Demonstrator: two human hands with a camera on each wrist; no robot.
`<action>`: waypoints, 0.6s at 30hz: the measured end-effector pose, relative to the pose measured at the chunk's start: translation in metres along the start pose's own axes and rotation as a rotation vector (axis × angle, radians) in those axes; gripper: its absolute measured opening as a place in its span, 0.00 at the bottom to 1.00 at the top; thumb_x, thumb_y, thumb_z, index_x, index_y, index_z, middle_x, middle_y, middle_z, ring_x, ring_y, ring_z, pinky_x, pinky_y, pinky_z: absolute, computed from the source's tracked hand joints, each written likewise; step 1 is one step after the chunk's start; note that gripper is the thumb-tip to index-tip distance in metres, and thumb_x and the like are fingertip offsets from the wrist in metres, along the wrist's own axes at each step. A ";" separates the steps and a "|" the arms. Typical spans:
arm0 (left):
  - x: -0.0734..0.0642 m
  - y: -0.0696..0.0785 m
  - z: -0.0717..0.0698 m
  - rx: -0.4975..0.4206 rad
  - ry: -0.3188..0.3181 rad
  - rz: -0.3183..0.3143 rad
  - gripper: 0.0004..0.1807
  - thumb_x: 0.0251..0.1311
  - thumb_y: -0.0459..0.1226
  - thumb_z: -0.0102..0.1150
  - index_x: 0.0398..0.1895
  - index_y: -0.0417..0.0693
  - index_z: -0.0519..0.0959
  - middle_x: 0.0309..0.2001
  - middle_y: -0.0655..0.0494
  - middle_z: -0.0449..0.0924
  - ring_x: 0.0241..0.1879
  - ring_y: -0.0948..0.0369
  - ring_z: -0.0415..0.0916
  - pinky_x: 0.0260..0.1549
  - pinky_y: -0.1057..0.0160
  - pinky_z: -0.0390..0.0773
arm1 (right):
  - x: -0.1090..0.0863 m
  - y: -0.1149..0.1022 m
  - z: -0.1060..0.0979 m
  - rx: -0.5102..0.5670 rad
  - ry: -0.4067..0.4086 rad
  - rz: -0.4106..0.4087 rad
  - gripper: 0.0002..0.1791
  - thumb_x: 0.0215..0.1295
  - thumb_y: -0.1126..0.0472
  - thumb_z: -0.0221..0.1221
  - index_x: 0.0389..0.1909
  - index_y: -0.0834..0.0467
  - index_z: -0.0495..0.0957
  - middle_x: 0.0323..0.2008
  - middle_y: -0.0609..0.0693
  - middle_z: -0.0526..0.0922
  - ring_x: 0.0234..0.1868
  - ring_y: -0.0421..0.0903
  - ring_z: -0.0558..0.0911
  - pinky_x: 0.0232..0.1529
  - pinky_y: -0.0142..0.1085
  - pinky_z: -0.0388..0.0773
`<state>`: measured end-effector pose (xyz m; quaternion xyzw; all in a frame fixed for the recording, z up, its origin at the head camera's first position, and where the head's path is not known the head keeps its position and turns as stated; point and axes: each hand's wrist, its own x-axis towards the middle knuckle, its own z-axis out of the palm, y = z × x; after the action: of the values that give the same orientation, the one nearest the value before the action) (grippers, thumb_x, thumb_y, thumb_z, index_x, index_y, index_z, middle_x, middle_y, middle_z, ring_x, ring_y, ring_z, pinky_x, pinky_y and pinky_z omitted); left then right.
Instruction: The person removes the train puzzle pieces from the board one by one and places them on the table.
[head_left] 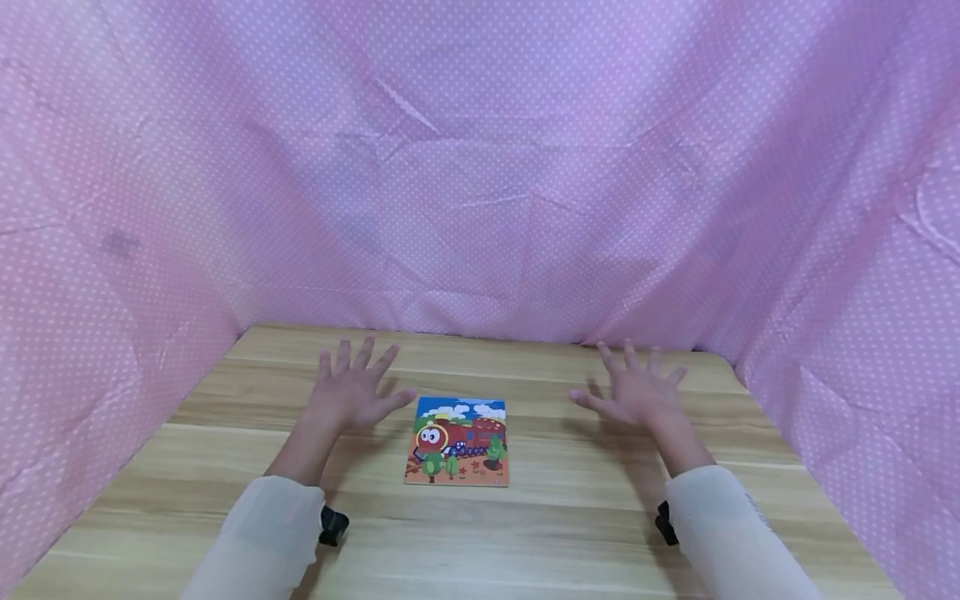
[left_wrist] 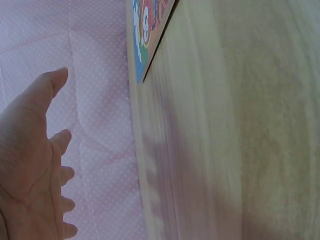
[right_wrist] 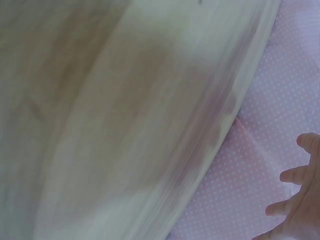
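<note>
A square picture board point(head_left: 459, 442) lies flat on the wooden table, printed with a red cartoon train, green trees and a blue sky. To its left my left hand point(head_left: 354, 393) is held over the table with fingers spread, the thumb pointing toward the board's upper left corner. My right hand point(head_left: 639, 392) hovers farther off on the right side, fingers also spread and holding nothing. In the left wrist view a corner of the picture board point(left_wrist: 150, 30) shows beyond the left thumb. The right wrist view shows only part of the right hand point(right_wrist: 300, 205).
The light wooden table point(head_left: 465, 550) has its back edge against a pink cloth point(head_left: 480, 208) with white dots, which hangs behind and along both sides. Each wrist carries a small black device point(head_left: 332, 527) next to a white sleeve point(head_left: 262, 533).
</note>
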<state>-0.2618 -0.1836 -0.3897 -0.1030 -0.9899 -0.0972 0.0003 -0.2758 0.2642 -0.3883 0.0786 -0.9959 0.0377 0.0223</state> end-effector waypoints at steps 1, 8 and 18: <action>0.001 0.000 0.000 -0.006 -0.001 0.006 0.50 0.66 0.71 0.44 0.83 0.57 0.48 0.81 0.35 0.36 0.77 0.30 0.27 0.67 0.27 0.25 | 0.001 -0.001 0.000 -0.001 -0.003 -0.005 0.64 0.56 0.12 0.42 0.83 0.48 0.41 0.79 0.70 0.42 0.72 0.84 0.37 0.53 0.85 0.28; 0.006 0.003 0.005 -0.015 0.019 0.057 0.46 0.68 0.65 0.52 0.82 0.54 0.55 0.80 0.34 0.43 0.77 0.31 0.34 0.69 0.28 0.33 | 0.007 -0.014 0.005 0.011 -0.033 -0.052 0.63 0.57 0.14 0.46 0.83 0.49 0.43 0.80 0.68 0.45 0.73 0.82 0.44 0.57 0.84 0.39; 0.015 0.014 0.010 -0.032 0.013 0.112 0.39 0.68 0.58 0.58 0.75 0.47 0.68 0.75 0.36 0.62 0.73 0.33 0.55 0.69 0.30 0.51 | 0.018 -0.034 0.016 0.079 -0.084 -0.132 0.51 0.67 0.33 0.60 0.81 0.56 0.54 0.76 0.68 0.59 0.73 0.76 0.56 0.63 0.78 0.52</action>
<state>-0.2736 -0.1653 -0.3967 -0.1578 -0.9809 -0.1135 0.0105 -0.2886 0.2268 -0.4005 0.1462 -0.9864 0.0719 -0.0203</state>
